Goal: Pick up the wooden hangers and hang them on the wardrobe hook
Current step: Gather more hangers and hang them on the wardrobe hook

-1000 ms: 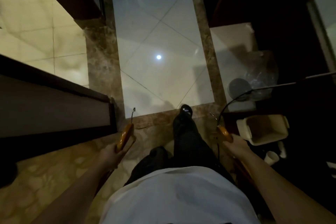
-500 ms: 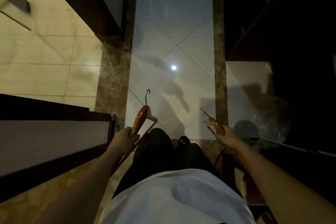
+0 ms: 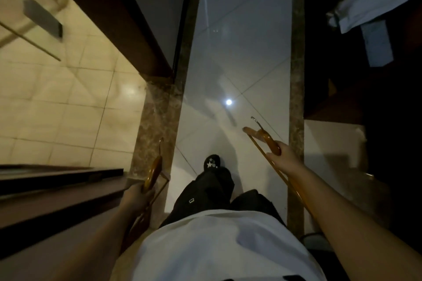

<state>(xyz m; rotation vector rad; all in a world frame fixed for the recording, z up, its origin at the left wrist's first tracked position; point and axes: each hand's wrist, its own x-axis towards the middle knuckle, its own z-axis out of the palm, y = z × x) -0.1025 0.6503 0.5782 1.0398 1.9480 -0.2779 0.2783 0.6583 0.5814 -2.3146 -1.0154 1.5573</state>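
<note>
My left hand [image 3: 137, 197] was curled tight around one wooden hanger [image 3: 153, 172], which rose just ahead of my fist. Between my hands, my black shoe [image 3: 212, 162] stood on pale tile [image 3: 239, 41]. My right hand [image 3: 285, 158] gripped a second hanger [image 3: 266, 140], which jutted forward past my fingers.

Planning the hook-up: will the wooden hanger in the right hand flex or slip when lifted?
Probably stiff: the wooden hanger holds its shape though the right hand grips only one arm. Likely light: one hand carries it. Its glossy finish may be slippery.
</note>
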